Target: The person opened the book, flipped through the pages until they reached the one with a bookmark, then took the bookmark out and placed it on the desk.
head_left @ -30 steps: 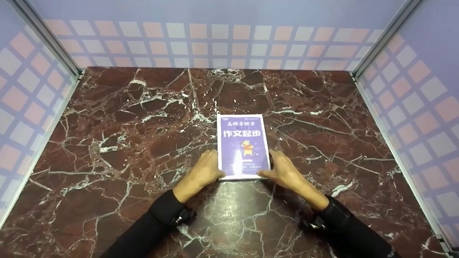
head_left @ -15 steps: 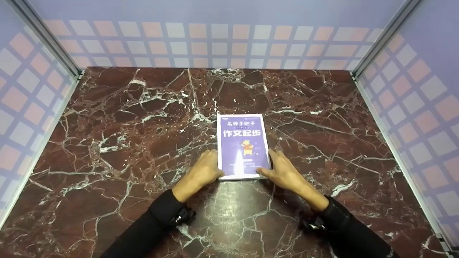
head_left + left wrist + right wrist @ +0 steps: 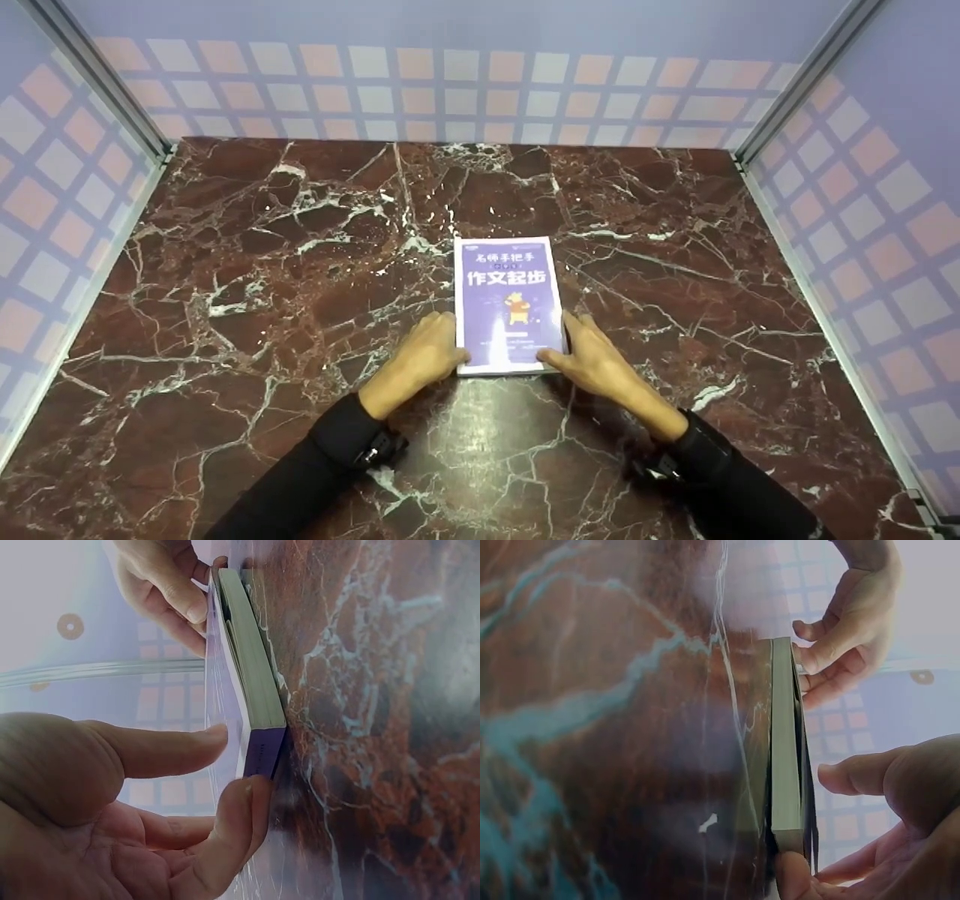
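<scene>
A purple paperback book (image 3: 502,300) with white title characters and a yellow cartoon bear lies cover up on the marble tabletop. My left hand (image 3: 424,352) holds its lower left corner, thumb over the cover. In the left wrist view, fingertips (image 3: 251,795) of that hand touch the purple spine. At the lower right corner my right hand (image 3: 596,356) grips the book, its thumb on the cover and the other fingers along the side. The right wrist view shows the pale page edges (image 3: 785,742) and a slightly raised cover. Whether the corners lift off the table is unclear.
Dark red marble with white veins forms the tabletop (image 3: 315,270). Lilac panels with pink and white squares enclose the back (image 3: 480,22) and both sides. Metal posts stand at the rear corners. Black sleeves and wrist straps cover both forearms.
Both thumbs have shifted slightly farther up the cover from the bottom edge. The book stays in nearly the same place.
</scene>
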{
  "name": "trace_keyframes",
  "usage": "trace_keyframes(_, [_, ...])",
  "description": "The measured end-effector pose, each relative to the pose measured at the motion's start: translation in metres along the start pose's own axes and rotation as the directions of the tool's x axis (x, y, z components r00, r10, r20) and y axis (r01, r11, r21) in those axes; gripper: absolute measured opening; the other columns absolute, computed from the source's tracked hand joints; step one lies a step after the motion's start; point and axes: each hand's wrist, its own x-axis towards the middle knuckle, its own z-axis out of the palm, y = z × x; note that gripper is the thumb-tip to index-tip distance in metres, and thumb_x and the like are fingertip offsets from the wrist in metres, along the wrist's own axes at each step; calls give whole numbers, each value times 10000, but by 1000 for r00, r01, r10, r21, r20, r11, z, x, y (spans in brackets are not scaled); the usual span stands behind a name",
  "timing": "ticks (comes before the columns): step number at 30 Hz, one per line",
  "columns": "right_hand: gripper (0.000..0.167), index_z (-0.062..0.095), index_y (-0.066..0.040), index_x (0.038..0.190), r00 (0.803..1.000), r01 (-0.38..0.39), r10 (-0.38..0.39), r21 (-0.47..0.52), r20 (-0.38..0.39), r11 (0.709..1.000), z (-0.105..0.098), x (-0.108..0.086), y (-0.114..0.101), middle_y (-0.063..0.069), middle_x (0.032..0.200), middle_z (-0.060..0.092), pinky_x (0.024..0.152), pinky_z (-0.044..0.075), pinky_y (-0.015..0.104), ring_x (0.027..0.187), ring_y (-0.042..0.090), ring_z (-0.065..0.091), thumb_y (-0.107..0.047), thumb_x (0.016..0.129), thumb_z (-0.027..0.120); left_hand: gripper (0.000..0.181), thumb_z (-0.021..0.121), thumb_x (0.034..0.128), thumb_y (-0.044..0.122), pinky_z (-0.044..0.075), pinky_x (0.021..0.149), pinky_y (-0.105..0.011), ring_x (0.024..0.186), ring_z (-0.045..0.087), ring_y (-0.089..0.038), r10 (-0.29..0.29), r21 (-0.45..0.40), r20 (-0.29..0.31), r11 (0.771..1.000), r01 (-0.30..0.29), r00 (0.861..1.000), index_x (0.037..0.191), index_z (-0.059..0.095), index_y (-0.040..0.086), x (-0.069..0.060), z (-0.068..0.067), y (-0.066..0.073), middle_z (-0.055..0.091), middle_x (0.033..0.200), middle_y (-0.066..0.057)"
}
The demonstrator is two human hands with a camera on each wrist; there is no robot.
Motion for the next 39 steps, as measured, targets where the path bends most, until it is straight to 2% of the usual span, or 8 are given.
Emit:
trace_keyframes(4, [785, 410, 11, 1549, 1000, -23, 22, -25, -10, 999, -2, -1, -2, 250, 1258, 554, 1023, 515, 590, 1099, 408, 618, -286, 925, 782, 285, 819, 854, 216, 577, 778, -500, 818, 638, -291, -62, 63, 19, 996, 60, 998, 993, 679, 9, -2, -2, 3, 653, 947, -120])
trace_keyframes(8, [766, 423, 51, 1527, 999, -24, 23, -35, -30, 999, -3, -2, -2, 262, 1281, 544, 1048, 499, 582, 1114, 417, 610, -281, 932, 773, 320, 798, 892, 310, 532, 861, -537, 861, 627, -290, -83, 88, 28, 993, 80, 996, 1007, 680, 36, -4, -4, 4, 633, 974, -97])
trace_keyframes(10, [755, 430, 75, 1513, 999, -16, 14, -34, -44, 999, -4, -2, -2, 262, 1279, 546, 1057, 496, 564, 1100, 402, 607, -269, 933, 770, 334, 789, 905, 338, 522, 855, -522, 850, 614, -280, -83, 92, 29, 993, 80, 996, 1008, 676, 41, -4, -4, 4, 620, 969, -89])
trace_keyframes(16, [697, 469, 119, 1467, 994, 40, -41, -15, -100, 999, -6, -3, -2, 217, 1137, 578, 959, 530, 512, 943, 321, 571, -215, 932, 765, 376, 778, 918, 367, 522, 768, -459, 812, 592, -272, -78, 110, 28, 991, 74, 997, 1056, 669, 34, -5, -7, 5, 593, 957, -94])
trace_keyframes(24, [563, 533, 106, 1422, 981, 134, -122, 73, -148, 988, -10, -1, -5, 140, 980, 631, 835, 544, 445, 857, 246, 567, -85, 933, 737, 522, 759, 938, 377, 541, 861, -496, 977, 639, -322, -79, 102, 23, 992, 77, 997, 1313, 637, 34, -5, -15, 9, 640, 1133, -138])
trace_keyframes(29, [524, 536, 124, 1409, 979, 154, -126, 179, -161, 972, -13, 1, -12, 135, 926, 697, 678, 555, 306, 753, 212, 628, -24, 935, 704, 574, 734, 958, 384, 531, 966, -552, 1171, 620, -369, -59, 82, -16, 995, 61, 998, 1413, 606, 59, -4, -20, 14, 624, 1332, -178])
trace_keyframes(33, [503, 550, 131, 1391, 977, 159, -119, 229, -177, 960, -16, 1, -19, 150, 924, 727, 640, 547, 258, 731, 231, 654, -9, 931, 699, 513, 734, 965, 344, 573, 901, -488, 1094, 657, -319, -30, 26, -64, 999, 32, 997, 1383, 636, 62, -3, -22, 18, 670, 1268, -151])
trace_keyframes(39, [472, 588, 108, 1362, 975, 169, -123, 258, -187, 951, -18, 1, -27, 155, 946, 739, 667, 556, 276, 771, 304, 674, -21, 926, 715, 392, 764, 947, 268, 606, 844, -430, 983, 701, -282, 50, -69, -159, 996, -62, 986, 1268, 706, 51, 0, -22, 23, 740, 1128, -126])
